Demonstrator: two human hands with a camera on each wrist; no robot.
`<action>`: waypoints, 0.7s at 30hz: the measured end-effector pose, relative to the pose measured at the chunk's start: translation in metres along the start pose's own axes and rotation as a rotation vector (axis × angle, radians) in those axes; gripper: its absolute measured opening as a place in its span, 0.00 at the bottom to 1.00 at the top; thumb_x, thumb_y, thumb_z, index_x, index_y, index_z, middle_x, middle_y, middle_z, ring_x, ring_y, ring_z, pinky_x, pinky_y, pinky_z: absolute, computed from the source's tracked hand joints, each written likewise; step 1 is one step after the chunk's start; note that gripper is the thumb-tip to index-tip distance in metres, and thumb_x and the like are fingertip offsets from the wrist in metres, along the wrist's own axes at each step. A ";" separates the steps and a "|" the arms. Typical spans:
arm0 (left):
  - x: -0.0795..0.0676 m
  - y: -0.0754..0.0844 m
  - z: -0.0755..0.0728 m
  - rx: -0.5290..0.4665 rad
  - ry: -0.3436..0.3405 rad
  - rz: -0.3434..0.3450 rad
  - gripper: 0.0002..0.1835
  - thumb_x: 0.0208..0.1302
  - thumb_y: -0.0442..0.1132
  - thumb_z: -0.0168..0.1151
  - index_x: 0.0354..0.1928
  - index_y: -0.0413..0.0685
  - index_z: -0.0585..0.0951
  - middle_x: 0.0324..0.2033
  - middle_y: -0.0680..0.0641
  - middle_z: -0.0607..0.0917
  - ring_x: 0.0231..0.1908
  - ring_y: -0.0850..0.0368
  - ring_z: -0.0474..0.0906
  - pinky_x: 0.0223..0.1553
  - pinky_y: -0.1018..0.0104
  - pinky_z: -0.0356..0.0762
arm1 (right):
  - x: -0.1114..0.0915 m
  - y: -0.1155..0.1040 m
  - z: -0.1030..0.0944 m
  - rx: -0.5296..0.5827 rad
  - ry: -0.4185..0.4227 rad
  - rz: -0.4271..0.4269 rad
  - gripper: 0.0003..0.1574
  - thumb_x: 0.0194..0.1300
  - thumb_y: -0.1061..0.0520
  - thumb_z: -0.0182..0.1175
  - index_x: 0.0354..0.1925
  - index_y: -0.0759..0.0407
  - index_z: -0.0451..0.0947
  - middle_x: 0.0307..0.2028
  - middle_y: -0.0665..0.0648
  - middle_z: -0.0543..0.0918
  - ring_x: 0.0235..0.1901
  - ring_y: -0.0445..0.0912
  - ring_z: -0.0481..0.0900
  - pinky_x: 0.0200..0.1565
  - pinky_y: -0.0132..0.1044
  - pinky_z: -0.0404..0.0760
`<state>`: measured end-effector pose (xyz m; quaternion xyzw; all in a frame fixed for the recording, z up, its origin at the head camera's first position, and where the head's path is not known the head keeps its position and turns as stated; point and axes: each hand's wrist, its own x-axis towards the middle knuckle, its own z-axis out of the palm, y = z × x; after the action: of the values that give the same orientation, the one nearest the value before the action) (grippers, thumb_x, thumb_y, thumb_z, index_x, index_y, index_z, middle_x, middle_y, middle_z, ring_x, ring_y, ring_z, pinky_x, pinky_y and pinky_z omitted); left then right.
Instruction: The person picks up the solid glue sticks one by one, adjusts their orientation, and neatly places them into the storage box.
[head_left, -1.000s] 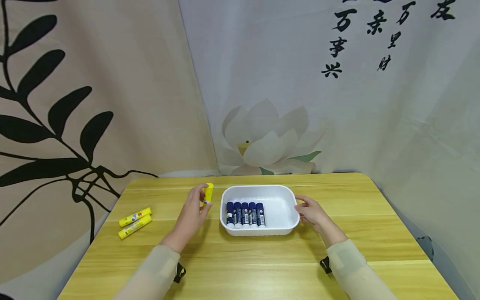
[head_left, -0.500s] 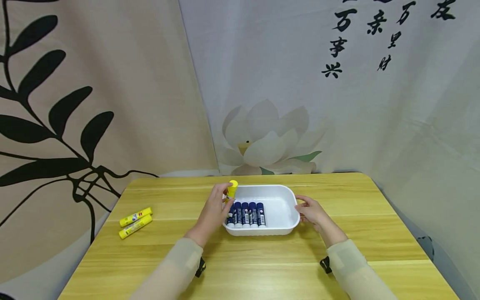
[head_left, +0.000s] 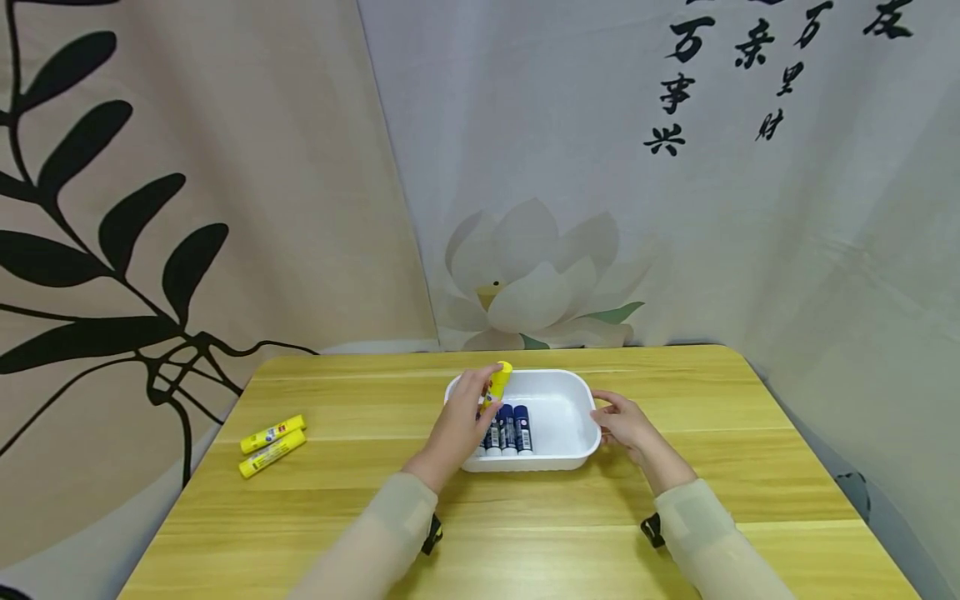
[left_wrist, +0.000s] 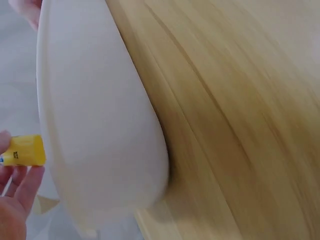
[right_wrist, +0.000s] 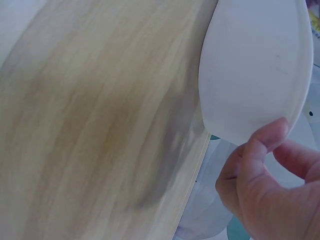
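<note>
My left hand (head_left: 456, 418) pinches a yellow glue stick (head_left: 498, 382) between thumb and fingers, tilted with its end up, over the left part of the white tray (head_left: 564, 408). In the left wrist view, the stick's yellow end (left_wrist: 30, 151) shows beside the tray's rim. Several dark blue glue sticks (head_left: 522, 429) with white ends stand in a row in the tray; my left hand hides the leftmost. At the tray's right end my right hand (head_left: 626, 423) grips the rim, thumb and fingers on it, as the right wrist view also shows.
Two more yellow glue sticks (head_left: 272, 452) lie side by side on the wooden table (head_left: 360, 500), left of the tray. A printed cloth (head_left: 315, 167) hangs behind the table's back edge.
My left hand has carried the yellow glue stick rightward, from beside the tray to over the blue row; the stick now leans more. My right hand and the tray have stayed in place.
</note>
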<state>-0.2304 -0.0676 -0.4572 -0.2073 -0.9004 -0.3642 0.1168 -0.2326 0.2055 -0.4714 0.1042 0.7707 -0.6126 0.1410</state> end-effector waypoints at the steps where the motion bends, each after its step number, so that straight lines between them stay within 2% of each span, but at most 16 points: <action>1: 0.002 0.003 0.003 -0.014 -0.006 -0.016 0.35 0.62 0.36 0.63 0.68 0.64 0.61 0.47 0.53 0.72 0.45 0.60 0.70 0.47 0.67 0.80 | 0.000 0.000 0.000 0.000 0.000 -0.001 0.30 0.70 0.62 0.50 0.68 0.61 0.59 0.40 0.59 0.69 0.31 0.45 0.75 0.32 0.34 0.78; 5: 0.007 0.013 0.016 -0.123 -0.021 -0.127 0.36 0.60 0.37 0.64 0.68 0.63 0.61 0.41 0.51 0.73 0.41 0.56 0.71 0.45 0.61 0.79 | -0.001 0.001 -0.001 -0.003 0.006 -0.003 0.30 0.70 0.62 0.51 0.68 0.61 0.59 0.41 0.59 0.70 0.30 0.44 0.75 0.31 0.34 0.77; 9: 0.010 0.021 0.032 -0.209 -0.034 -0.266 0.36 0.59 0.37 0.66 0.68 0.60 0.62 0.37 0.50 0.73 0.37 0.57 0.71 0.40 0.66 0.76 | 0.000 0.002 -0.001 -0.011 0.007 -0.004 0.30 0.70 0.62 0.51 0.68 0.61 0.59 0.43 0.62 0.70 0.30 0.45 0.75 0.32 0.35 0.78; 12: 0.012 0.027 0.043 -0.247 -0.038 -0.341 0.37 0.57 0.35 0.68 0.67 0.55 0.64 0.34 0.47 0.74 0.32 0.59 0.70 0.34 0.72 0.72 | 0.001 0.002 0.000 -0.002 0.006 -0.006 0.30 0.70 0.62 0.50 0.68 0.61 0.59 0.42 0.62 0.71 0.30 0.44 0.75 0.32 0.35 0.78; 17: 0.015 0.036 0.058 -0.276 -0.032 -0.389 0.37 0.53 0.33 0.70 0.65 0.49 0.64 0.27 0.45 0.74 0.27 0.59 0.68 0.28 0.71 0.69 | 0.000 0.002 -0.001 0.009 0.003 -0.003 0.30 0.70 0.62 0.51 0.68 0.61 0.59 0.41 0.59 0.70 0.29 0.43 0.75 0.32 0.35 0.78; 21: 0.017 0.040 0.067 -0.214 -0.058 -0.413 0.37 0.52 0.34 0.71 0.63 0.51 0.65 0.27 0.46 0.74 0.27 0.58 0.68 0.29 0.69 0.69 | 0.001 0.003 -0.001 0.000 0.010 -0.001 0.30 0.70 0.61 0.51 0.68 0.60 0.60 0.41 0.60 0.71 0.28 0.43 0.74 0.32 0.35 0.78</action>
<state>-0.2309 0.0097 -0.4743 -0.0403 -0.8830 -0.4676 -0.0088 -0.2329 0.2070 -0.4744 0.1070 0.7716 -0.6120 0.1368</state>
